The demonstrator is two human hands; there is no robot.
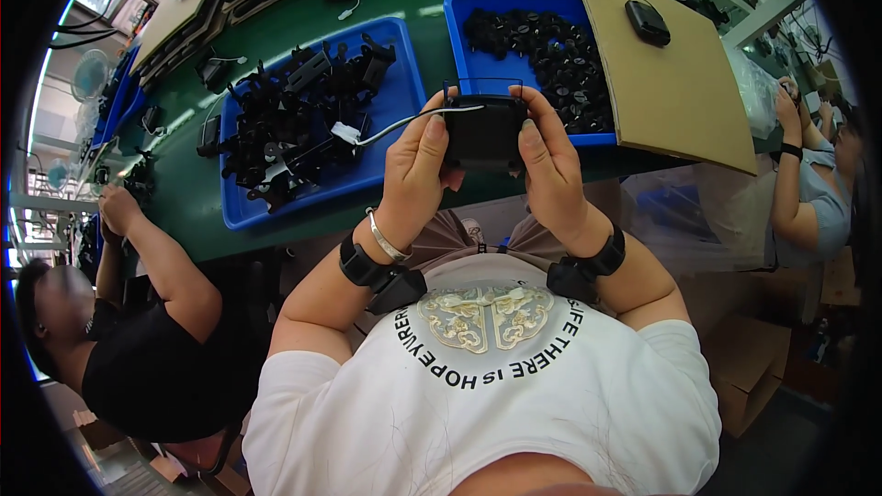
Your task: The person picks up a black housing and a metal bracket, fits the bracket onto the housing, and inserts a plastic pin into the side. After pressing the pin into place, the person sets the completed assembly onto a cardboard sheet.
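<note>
Between my two hands I hold a black plastic device (484,136) in front of my chest, over the table's near edge. My left hand (415,158) is closed on its left side, thumb on top. My right hand (553,161) grips the right side the same way. A thin wire frame (483,85) stands out along the device's far edge. From the device a white cable (397,129) runs left to a small white connector (345,133), which hangs over the tray of black parts. What lies under the device is hidden.
A blue tray (241,213) of black brackets stands to the left. Another blue tray (457,2) holds small round black parts. A cardboard sheet (675,83) overlaps its right side, with a black device (648,23) on top. Co-workers sit left (152,340) and right (808,193).
</note>
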